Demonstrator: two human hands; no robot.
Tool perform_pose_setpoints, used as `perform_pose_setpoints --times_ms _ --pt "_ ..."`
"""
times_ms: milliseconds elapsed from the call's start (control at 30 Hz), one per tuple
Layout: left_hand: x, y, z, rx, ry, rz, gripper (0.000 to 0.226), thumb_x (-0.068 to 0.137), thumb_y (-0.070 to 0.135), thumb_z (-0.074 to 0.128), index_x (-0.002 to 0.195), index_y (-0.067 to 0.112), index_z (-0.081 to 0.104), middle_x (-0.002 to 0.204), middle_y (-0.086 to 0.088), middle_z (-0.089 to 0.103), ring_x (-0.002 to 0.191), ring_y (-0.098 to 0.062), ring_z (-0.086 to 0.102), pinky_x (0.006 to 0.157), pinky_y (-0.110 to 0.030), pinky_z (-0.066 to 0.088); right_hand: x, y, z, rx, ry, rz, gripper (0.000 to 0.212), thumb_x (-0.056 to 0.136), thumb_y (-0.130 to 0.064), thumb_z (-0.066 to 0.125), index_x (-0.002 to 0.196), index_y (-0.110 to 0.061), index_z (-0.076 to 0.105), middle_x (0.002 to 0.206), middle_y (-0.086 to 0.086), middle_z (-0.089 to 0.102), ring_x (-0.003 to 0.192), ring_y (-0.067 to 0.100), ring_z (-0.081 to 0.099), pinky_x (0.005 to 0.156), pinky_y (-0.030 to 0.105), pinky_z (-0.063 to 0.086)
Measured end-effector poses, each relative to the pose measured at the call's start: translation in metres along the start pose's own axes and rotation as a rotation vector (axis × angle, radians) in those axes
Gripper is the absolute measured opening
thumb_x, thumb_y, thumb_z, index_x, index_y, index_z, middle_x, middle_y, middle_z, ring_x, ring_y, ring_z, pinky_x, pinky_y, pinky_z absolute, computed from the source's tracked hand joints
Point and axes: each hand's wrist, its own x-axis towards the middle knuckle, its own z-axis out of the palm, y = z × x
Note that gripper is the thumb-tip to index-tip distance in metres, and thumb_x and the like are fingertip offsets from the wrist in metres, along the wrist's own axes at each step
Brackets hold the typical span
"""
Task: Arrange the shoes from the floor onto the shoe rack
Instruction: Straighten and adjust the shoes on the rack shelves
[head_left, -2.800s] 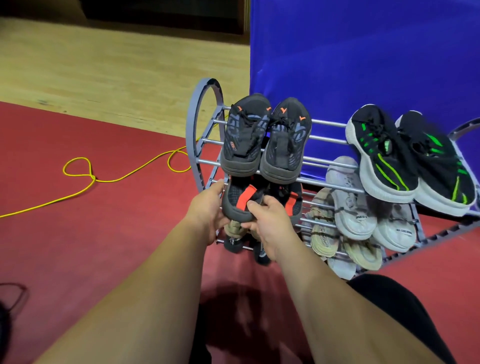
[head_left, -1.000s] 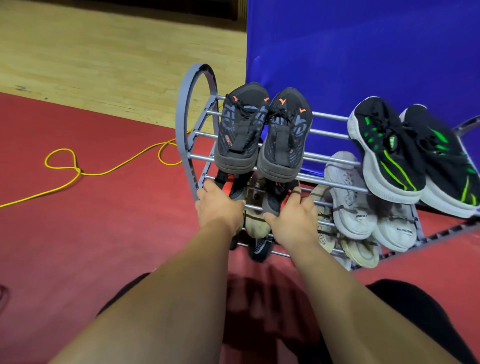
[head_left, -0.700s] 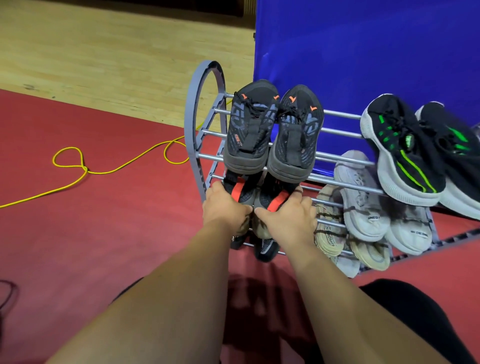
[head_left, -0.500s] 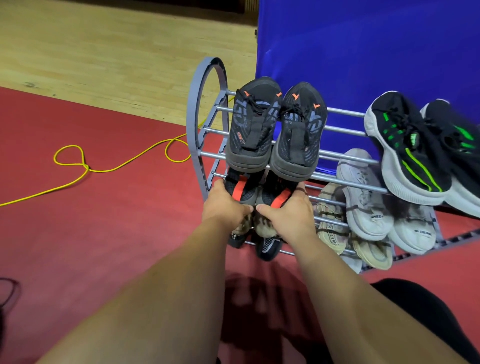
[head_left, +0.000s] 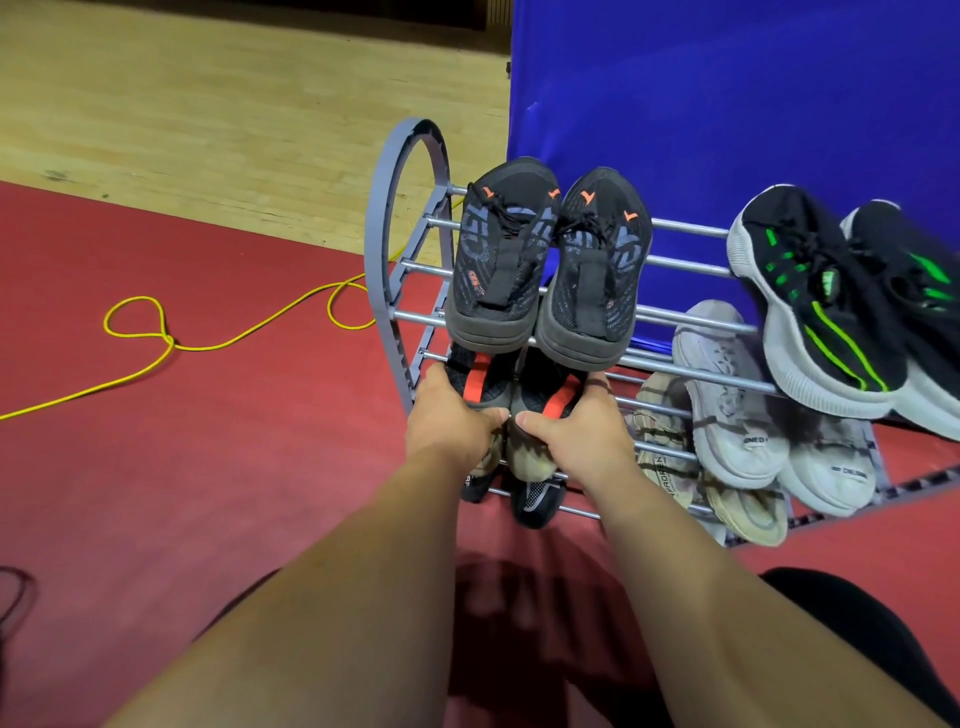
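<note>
A grey shoe rack (head_left: 387, 270) with metal bars stands against a blue panel. On its second tier at the left sit two dark shoes with orange-red heel tabs, the left one (head_left: 475, 376) and the right one (head_left: 556, 400). My left hand (head_left: 449, 421) grips the heel of the left shoe and my right hand (head_left: 576, 436) grips the heel of the right one. Both shoes lie partly under a black pair with orange marks (head_left: 545, 265) on the top tier. Beige shoes (head_left: 527, 460) and black ones (head_left: 535, 499) sit on the tiers below my hands.
A black and green pair (head_left: 836, 306) rests on the top tier at the right, with white shoes (head_left: 727, 395) and beige shoes (head_left: 670, 457) beneath. A yellow cable (head_left: 171, 340) loops over the red floor at the left. Wooden floor lies beyond.
Both hands have closed in on the heels of the orange-tabbed pair and seated the shoes side by side deeper on the second tier. The view has drifted slightly.
</note>
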Motion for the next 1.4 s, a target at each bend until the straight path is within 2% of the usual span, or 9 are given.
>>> perform_pose_setpoints --times_ms 400,533,633,800,1000,1067,1167,1300,1400 --pt "0.005 -0.002 -0.001 -0.058 -0.017 0.001 0.065 0.064 0.03 0.091 0.116 0.03 0.051 0.113 0.011 0.068 0.104 -0.018 0.067 0.097 -0.041 0.053 0.001 -0.001 -0.001 0.087 -0.013 0.049 0.092 0.043 -0.067 0.069 0.126 -0.036 0.048 0.115 -0.012 0.068 0.108 0.021 0.067 0.101 0.05 0.049" --pt "0.005 -0.001 -0.004 -0.073 -0.047 -0.01 0.065 0.063 0.028 0.091 0.115 0.03 0.052 0.111 0.012 0.07 0.103 -0.018 0.068 0.097 -0.042 0.053 0.008 0.002 -0.002 0.188 0.007 0.093 0.065 0.069 -0.065 0.062 0.125 -0.034 0.053 0.107 -0.006 0.073 0.104 0.027 0.068 0.097 0.049 0.051" --pt "0.003 0.0 -0.008 -0.061 -0.075 -0.028 0.063 0.065 0.023 0.088 0.116 0.03 0.052 0.108 0.011 0.07 0.1 -0.02 0.068 0.096 -0.042 0.054 0.014 0.003 -0.006 0.242 0.016 0.108 0.044 0.094 -0.048 0.048 0.133 -0.029 0.055 0.112 0.006 0.072 0.108 0.035 0.065 0.098 0.048 0.05" --pt "-0.007 0.006 -0.016 -0.018 -0.089 -0.044 0.049 0.072 0.021 0.073 0.115 0.03 0.052 0.099 0.005 0.071 0.093 -0.026 0.068 0.09 -0.045 0.056 0.009 0.003 -0.012 0.327 0.117 0.155 0.03 0.099 -0.025 0.044 0.12 -0.015 0.063 0.114 0.013 0.069 0.106 0.037 0.062 0.095 0.046 0.05" --pt "-0.027 0.002 -0.031 0.06 -0.015 -0.118 0.059 0.088 0.009 0.054 0.146 0.014 0.045 0.138 -0.011 0.057 0.119 -0.035 0.058 0.096 -0.039 0.051 -0.018 0.007 -0.013 0.291 0.134 0.216 0.023 0.083 -0.016 0.052 0.104 -0.018 0.061 0.102 0.003 0.068 0.094 0.03 0.062 0.086 0.041 0.054" --pt "-0.034 0.001 -0.036 0.038 -0.034 -0.15 0.042 0.086 0.007 0.053 0.128 0.014 0.058 0.12 -0.011 0.062 0.104 -0.033 0.06 0.082 -0.033 0.048 -0.028 0.007 -0.017 0.302 0.142 0.218 0.006 0.082 -0.012 0.053 0.084 -0.015 0.057 0.086 0.002 0.065 0.08 0.027 0.058 0.074 0.036 0.049" --pt "-0.042 -0.005 -0.039 -0.04 -0.113 -0.169 0.013 0.071 0.01 0.054 0.079 0.02 0.057 0.075 -0.005 0.058 0.07 -0.026 0.052 0.067 -0.035 0.044 -0.04 0.005 -0.018 0.408 -0.013 0.243 0.012 0.082 -0.012 0.054 0.072 -0.018 0.059 0.077 0.009 0.063 0.072 0.025 0.057 0.07 0.042 0.053" --pt "-0.05 -0.008 -0.041 -0.086 -0.235 -0.195 0.016 0.076 0.002 0.055 0.076 0.018 0.054 0.065 -0.006 0.049 0.064 -0.022 0.048 0.06 -0.033 0.04 -0.036 0.008 -0.008 0.361 -0.099 0.224 0.016 0.081 -0.002 0.054 0.089 0.006 0.065 0.08 0.015 0.061 0.074 0.026 0.053 0.067 0.044 0.047" --pt "-0.046 -0.009 -0.04 -0.145 -0.219 -0.217 0.015 0.08 0.002 0.055 0.075 0.017 0.054 0.068 -0.009 0.051 0.065 -0.023 0.048 0.062 -0.035 0.042 -0.037 0.008 -0.007 0.41 -0.029 0.228 0.018 0.077 -0.01 0.051 0.084 0.001 0.063 0.075 0.006 0.058 0.07 0.023 0.048 0.064 0.037 0.041"
